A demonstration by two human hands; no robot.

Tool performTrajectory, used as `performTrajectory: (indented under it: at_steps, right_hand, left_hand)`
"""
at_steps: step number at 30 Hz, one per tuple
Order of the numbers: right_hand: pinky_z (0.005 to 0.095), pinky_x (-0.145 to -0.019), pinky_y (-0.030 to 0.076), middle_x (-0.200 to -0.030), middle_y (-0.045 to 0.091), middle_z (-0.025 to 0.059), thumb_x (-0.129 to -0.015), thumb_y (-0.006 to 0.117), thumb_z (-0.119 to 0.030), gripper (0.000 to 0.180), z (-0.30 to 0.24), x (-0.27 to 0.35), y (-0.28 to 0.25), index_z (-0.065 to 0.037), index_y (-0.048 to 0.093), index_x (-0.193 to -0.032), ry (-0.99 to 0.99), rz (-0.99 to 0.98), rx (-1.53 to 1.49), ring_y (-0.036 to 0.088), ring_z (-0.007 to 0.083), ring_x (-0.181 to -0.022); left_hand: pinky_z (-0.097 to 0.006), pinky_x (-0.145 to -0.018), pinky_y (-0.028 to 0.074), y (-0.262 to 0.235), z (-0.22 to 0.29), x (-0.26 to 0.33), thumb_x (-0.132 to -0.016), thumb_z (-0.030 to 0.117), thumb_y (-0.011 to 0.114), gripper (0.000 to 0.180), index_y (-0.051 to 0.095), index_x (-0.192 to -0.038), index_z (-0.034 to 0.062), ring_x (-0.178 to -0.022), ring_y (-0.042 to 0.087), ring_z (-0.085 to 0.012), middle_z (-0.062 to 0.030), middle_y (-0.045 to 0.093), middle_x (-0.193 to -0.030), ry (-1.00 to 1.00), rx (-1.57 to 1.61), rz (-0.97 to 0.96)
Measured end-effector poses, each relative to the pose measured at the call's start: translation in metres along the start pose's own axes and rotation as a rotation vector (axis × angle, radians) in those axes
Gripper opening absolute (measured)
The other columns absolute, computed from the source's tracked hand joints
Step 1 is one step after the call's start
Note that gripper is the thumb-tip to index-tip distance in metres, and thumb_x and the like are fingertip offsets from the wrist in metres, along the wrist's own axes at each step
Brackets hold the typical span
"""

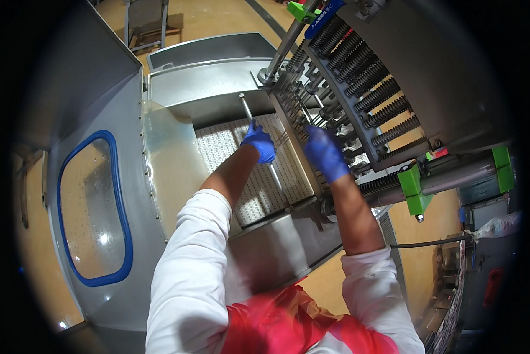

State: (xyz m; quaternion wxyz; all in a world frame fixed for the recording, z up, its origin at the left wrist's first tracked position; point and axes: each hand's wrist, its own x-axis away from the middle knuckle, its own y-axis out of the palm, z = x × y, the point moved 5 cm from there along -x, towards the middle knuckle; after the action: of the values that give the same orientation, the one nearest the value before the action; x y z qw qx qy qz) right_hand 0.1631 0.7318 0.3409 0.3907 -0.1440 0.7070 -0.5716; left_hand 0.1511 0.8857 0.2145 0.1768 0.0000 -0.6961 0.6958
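My left hand (260, 145), in a blue glove, is closed around a long, thin metal rod (246, 108). The rod slants over a white perforated plate (217, 148) set in a steel machine. My right hand (325, 156), gloved in blue too, is smeared by motion. It reaches to the near side of a steel assembly of rods and pins (319, 94), where its fingertips cannot be made out. Beside that assembly runs a row of dark coil springs (376, 94).
A thick horizontal shaft with a green clamp (417, 187) extends at the right. At the upper end of another shaft sits a second green clamp (301, 12). To the left stands a steel door with a blue-rimmed window (121, 236). A dark cable (430, 242) crosses at right.
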Motion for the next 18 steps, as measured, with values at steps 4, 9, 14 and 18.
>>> performTrajectory:
  at_steps: [4,9,14,18]
  right_hand:
    - [0.0426,-0.06,0.053,-0.072,0.062,0.0218,-0.086,0.054,0.005,0.058,-0.035,-0.024,-0.056,0.006,0.046,-0.144,0.128,-0.089,-0.197,0.066,0.0304,-0.063]
    - [0.0399,-0.063,0.053,-0.076,0.064,0.0212,-0.093,0.051,0.005,0.057,-0.07,-0.034,-0.156,0.003,0.041,-0.149,0.057,0.386,-0.169,0.065,0.0334,-0.065]
    - [0.0406,-0.066,0.054,-0.085,0.066,0.0206,-0.096,0.052,0.005,0.044,-0.074,-0.001,-0.181,0.003,0.051,-0.14,-0.052,0.651,-0.112,0.066,0.0353,-0.069]
    - [0.0442,-0.066,0.055,-0.085,0.068,0.0204,-0.096,0.053,0.002,0.028,-0.069,0.028,-0.166,0.004,0.058,-0.124,0.122,0.579,-0.083,0.068,0.0374,-0.072]
  left_hand:
    - [-0.074,-0.116,0.008,0.008,-0.006,-0.001,-0.094,0.037,0.053,0.039,0.071,-0.125,0.0224,-0.142,0.034,-0.05,-0.0094,0.054,-0.146,-0.013,0.01,0.046]
    - [-0.069,-0.119,0.006,-0.016,-0.004,0.02,-0.095,0.036,0.051,0.047,0.066,-0.133,0.0141,-0.148,0.028,-0.0468,-0.0109,0.047,-0.154,-0.01,0.029,-0.08]
    - [-0.068,-0.12,0.007,-0.014,-0.003,0.014,-0.095,0.036,0.051,0.048,0.065,-0.134,0.0137,-0.149,0.029,-0.0456,-0.0109,0.048,-0.153,-0.038,0.034,-0.09]
    - [-0.067,-0.121,0.005,-0.005,-0.008,0.009,-0.098,0.038,0.047,0.048,0.065,-0.134,0.0122,-0.149,0.028,-0.0454,-0.0118,0.048,-0.153,-0.062,0.038,-0.071]
